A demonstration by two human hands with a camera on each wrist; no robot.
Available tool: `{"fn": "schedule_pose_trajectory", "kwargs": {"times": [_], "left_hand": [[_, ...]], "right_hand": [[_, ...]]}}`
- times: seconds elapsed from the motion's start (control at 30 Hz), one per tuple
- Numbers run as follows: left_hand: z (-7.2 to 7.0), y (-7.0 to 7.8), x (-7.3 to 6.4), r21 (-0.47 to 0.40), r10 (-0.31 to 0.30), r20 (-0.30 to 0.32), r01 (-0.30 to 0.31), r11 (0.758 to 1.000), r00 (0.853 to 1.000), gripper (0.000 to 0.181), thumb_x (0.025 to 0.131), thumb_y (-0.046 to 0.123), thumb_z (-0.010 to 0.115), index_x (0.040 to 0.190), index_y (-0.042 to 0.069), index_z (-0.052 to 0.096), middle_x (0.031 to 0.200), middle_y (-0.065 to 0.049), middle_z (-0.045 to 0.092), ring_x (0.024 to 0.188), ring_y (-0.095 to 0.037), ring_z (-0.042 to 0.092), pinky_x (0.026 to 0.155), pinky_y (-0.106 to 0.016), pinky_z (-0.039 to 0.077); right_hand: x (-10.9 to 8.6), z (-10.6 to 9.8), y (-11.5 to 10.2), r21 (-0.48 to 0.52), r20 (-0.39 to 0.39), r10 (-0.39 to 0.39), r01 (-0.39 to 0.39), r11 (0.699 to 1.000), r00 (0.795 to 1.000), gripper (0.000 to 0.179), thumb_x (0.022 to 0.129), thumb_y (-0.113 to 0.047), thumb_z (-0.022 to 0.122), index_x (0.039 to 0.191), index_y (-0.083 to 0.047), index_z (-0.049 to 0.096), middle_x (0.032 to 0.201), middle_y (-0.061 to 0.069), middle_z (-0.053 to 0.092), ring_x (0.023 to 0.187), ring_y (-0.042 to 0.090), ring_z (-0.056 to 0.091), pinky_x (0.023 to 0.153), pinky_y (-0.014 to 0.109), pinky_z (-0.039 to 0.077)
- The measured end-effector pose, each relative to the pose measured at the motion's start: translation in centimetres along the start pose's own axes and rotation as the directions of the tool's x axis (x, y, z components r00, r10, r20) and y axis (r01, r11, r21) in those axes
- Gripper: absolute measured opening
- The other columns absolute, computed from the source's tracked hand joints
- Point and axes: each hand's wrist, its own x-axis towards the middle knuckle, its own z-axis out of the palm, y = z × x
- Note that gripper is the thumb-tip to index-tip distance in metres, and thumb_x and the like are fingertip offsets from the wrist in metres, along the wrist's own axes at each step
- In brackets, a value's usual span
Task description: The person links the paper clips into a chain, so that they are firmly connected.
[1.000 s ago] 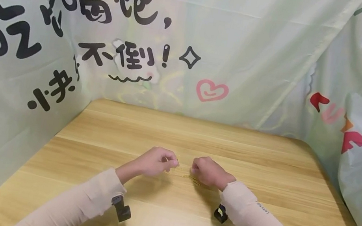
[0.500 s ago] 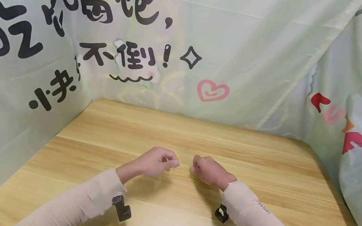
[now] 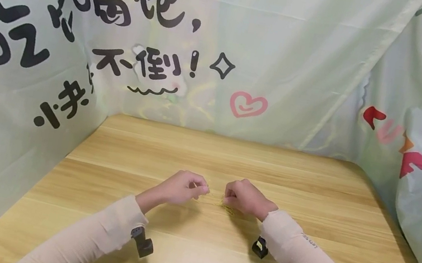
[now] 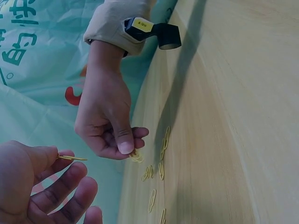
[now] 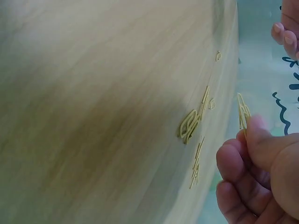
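Note:
Between thumb and index finger my left hand (image 3: pixel 183 188) pinches a yellow paper clip (image 4: pixel 72 158), its other fingers loosely bent. Across from it, my right hand (image 3: pixel 245 197) pinches a small bunch of yellow paper clips (image 5: pixel 243 112) at the fingertips, pointing up in the right wrist view. Both hands hover over the wooden table (image 3: pixel 191 249), a short gap apart. Under and beside the right hand lies a small heap of paper clips (image 5: pixel 188 125). More loose clips (image 4: pixel 152 200) are scattered on the tabletop between the hands.
Printed cloth hangs (image 3: pixel 290 61) close around the back and both sides of the table. A black wrist camera (image 3: pixel 142 243) juts below the left sleeve, another black camera (image 3: pixel 260 247) below the right sleeve.
My right hand has risen slightly and shifted a little to the right, still pinching its clips. The left hand stays in place with its paper clip.

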Motion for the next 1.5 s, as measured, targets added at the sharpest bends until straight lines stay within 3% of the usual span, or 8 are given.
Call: {"fn": "schedule_pose_trajectory", "kwargs": {"times": [0.23,0.53,0.8,0.97,1.07,1.23,1.4,1.5], "left_hand": [[0.0,-0.3,0.1,0.012,-0.002,0.007,0.002,1.0,1.0,0.026,0.1,0.025,0.053,0.103,0.004,0.069,0.105,-0.011,0.069,0.083,-0.027,0.067,0.066,-0.033,0.052],[-0.1,-0.2,0.1,0.006,-0.001,0.01,0.0,1.0,1.0,0.026,0.101,0.024,0.053,0.101,0.003,0.069,0.102,-0.012,0.069,0.083,-0.029,0.067,0.064,-0.033,0.052],[0.0,-0.4,0.2,0.015,-0.003,0.012,0.003,1.0,1.0,0.026,0.1,0.024,0.054,0.102,0.004,0.069,0.102,-0.011,0.07,0.083,-0.028,0.067,0.066,-0.033,0.052],[0.1,-0.3,0.2,0.021,-0.011,0.009,0.011,1.0,1.0,0.025,0.1,0.023,0.053,0.102,0.004,0.069,0.1,-0.011,0.069,0.083,-0.027,0.067,0.067,-0.034,0.052],[0.1,-0.2,0.3,0.022,-0.01,0.006,0.01,1.0,1.0,0.024,0.1,0.023,0.053,0.1,0.004,0.068,0.099,-0.011,0.069,0.083,-0.027,0.067,0.067,-0.033,0.052],[0.0,0.1,0.4,0.015,0.008,-0.003,-0.008,1.0,1.0,0.024,0.101,0.022,0.053,0.098,0.004,0.068,0.097,-0.012,0.068,0.082,-0.029,0.067,0.067,-0.033,0.052],[0.0,0.2,0.2,0.015,-0.005,0.008,0.005,1.0,1.0,0.023,0.101,0.02,0.052,0.099,0.004,0.068,0.097,-0.012,0.068,0.083,-0.029,0.067,0.068,-0.034,0.052],[0.1,0.2,0.2,0.015,-0.01,0.016,0.01,1.0,1.0,0.022,0.101,0.02,0.052,0.099,0.004,0.068,0.097,-0.012,0.069,0.083,-0.029,0.067,0.068,-0.035,0.052]], "right_hand": [[0.1,-0.1,0.2,-0.007,-0.012,-0.005,0.005,1.0,1.0,0.016,0.085,0.004,0.062,0.077,-0.011,0.062,0.067,-0.008,0.057,0.057,0.005,0.048,0.057,0.023,0.046],[0.1,-0.4,-0.1,0.01,-0.031,-0.022,0.022,1.0,0.999,0.017,0.081,0.007,0.065,0.076,-0.009,0.063,0.069,-0.005,0.059,0.061,0.007,0.049,0.059,0.024,0.049],[-0.1,-0.4,-0.2,0.048,-0.058,-0.007,0.01,0.999,0.998,0.028,0.082,0.009,0.049,0.101,0.002,0.068,0.062,-0.003,0.05,0.048,0.004,0.032,0.055,0.023,0.042],[-0.2,-0.6,-0.4,0.069,-0.084,0.025,-0.019,0.997,0.996,0.019,0.086,0.004,0.052,0.093,0.001,0.069,0.072,-0.002,0.06,0.053,0.005,0.045,0.056,0.023,0.047],[-0.2,-1.0,-0.6,0.076,-0.094,0.044,-0.037,0.996,0.995,0.011,0.09,-0.002,0.058,0.089,-0.001,0.07,0.07,-0.003,0.061,0.055,0.006,0.049,0.057,0.024,0.048],[-0.1,-1.2,-1.0,0.074,-0.171,0.046,-0.034,0.997,0.984,0.008,0.092,-0.01,0.066,0.086,-0.005,0.07,0.067,-0.002,0.062,0.053,0.005,0.048,0.053,0.023,0.046],[0.1,-1.0,-1.2,0.095,-0.235,-0.016,0.04,0.995,0.972,0.016,0.093,-0.002,0.06,0.107,0.004,0.067,0.065,-0.003,0.056,0.049,0.003,0.041,0.049,0.023,0.043],[0.0,-1.1,-1.5,0.116,-0.252,-0.024,0.055,0.992,0.967,0.017,0.095,0.0,0.056,0.108,0.005,0.066,0.066,-0.002,0.053,0.049,0.004,0.039,0.048,0.023,0.041]]}}
